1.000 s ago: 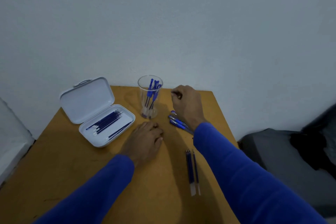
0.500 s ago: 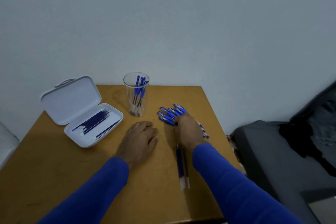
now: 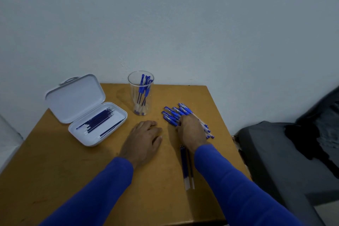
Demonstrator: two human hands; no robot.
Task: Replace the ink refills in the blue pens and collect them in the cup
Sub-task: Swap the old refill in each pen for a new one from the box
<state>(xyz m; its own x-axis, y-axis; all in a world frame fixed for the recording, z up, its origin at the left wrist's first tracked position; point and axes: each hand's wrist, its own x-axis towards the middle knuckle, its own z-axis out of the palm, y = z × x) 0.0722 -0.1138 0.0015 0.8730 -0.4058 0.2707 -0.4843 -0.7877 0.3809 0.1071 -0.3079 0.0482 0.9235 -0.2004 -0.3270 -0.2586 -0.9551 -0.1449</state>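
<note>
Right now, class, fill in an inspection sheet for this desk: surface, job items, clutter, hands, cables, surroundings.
Surface: wooden table against a pale wall.
Job's things: clear cup holding several blue pens; pile of blue pens right of it; open white case with refills at left.
Clutter: loose refills beside the right sleeve.
Hands: left hand rests flat on the table; right hand lies on the pen pile, grip hidden.
Cables: nothing seen.
Surroundings: dark fabric at right.

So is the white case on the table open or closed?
Open: the white case has its lid raised, showing dark refills inside.
</note>
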